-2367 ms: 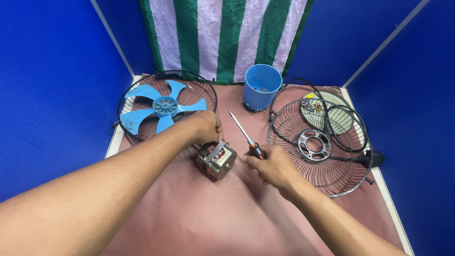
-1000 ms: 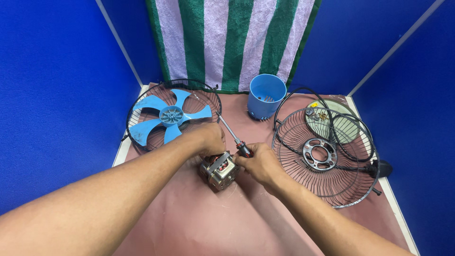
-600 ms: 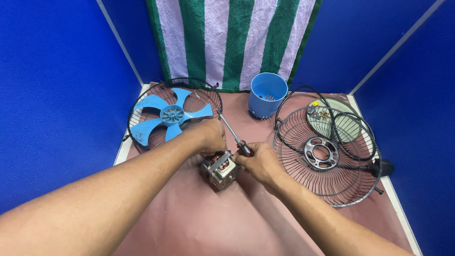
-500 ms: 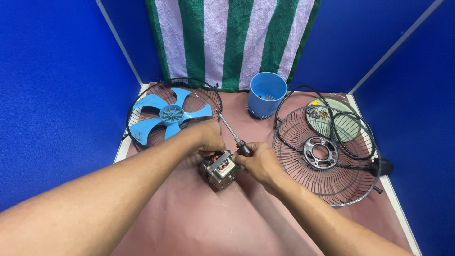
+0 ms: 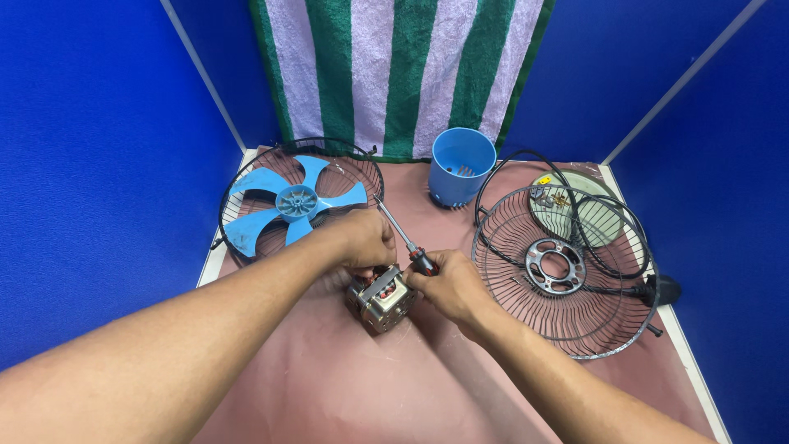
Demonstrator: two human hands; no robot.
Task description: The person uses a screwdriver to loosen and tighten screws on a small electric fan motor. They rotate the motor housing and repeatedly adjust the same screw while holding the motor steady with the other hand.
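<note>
Both hands had closed in: left hand (image 5: 366,238) gripped the small metal fan motor (image 5: 381,298), right hand (image 5: 448,285) held the red-and-black-handled screwdriver (image 5: 407,243), which might have slipped off the motor and jabbed the left fingers.

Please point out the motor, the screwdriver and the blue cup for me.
motor (image 5: 383,301): head view, its metal body.
screwdriver (image 5: 394,224): head view, middle of its shaft.
blue cup (image 5: 460,168): head view, its outer wall.
</note>
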